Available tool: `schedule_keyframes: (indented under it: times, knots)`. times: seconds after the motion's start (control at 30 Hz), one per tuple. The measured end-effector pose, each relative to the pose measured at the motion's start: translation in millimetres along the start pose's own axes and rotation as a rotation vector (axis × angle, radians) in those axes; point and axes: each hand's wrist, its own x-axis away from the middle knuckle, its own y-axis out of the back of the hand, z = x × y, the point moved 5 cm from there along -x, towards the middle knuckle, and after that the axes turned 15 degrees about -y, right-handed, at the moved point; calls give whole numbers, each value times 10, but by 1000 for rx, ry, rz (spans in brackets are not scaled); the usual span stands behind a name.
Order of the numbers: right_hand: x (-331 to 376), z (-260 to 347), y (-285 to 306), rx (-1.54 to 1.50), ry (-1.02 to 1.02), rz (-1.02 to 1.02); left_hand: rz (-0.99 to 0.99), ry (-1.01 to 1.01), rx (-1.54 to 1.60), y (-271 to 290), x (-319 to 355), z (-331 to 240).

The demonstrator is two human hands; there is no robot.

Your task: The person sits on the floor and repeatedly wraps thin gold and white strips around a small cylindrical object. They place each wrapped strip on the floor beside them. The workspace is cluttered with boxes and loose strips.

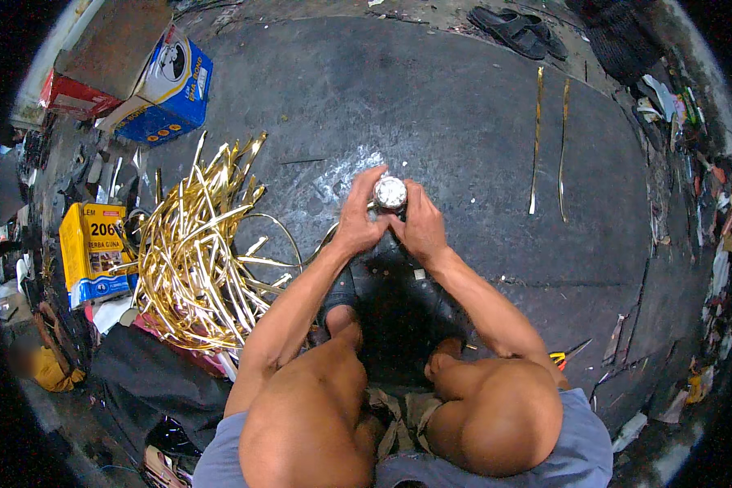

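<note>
Both hands meet in front of my knees, around a small round thing, perhaps a jar or can, with a speckled white top [390, 193]. My left hand [359, 218] is closed against its left side, and my right hand [421, 221] closes on the right side, the thumbs coming together at the near side. The fingers and palms hide the lower part. White smears [346, 175] mark the dark work surface [439, 98] just beyond my left hand. To the left lies a tangled heap of shiny gold strips [199, 252].
At the far left stands an open blue and white cardboard box [167, 93], with a yellow and blue tin [93, 252] nearer. Two single gold strips [537, 142] lie at the right. Black sandals [516, 32] rest at the far edge. A red-and-yellow-handled tool [559, 359] lies beside my right knee.
</note>
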Motion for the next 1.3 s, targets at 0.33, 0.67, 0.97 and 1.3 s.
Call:
schedule_keyframes:
  times: [0.33, 0.67, 0.97, 1.3]
  knots:
    - [-431, -982, -327, -335, -730, 267, 120, 97, 53, -47, -71, 43]
    - [-452, -728, 56, -1074, -877, 139, 122, 59, -13, -24, -100, -3]
    - [-963, -50, 2743, -1469, -413, 173, 108, -10, -39, 16, -71, 8]
    - [-2882, 121, 3818, -1065, -236, -226, 83, -89, -63, 223, -63, -57]
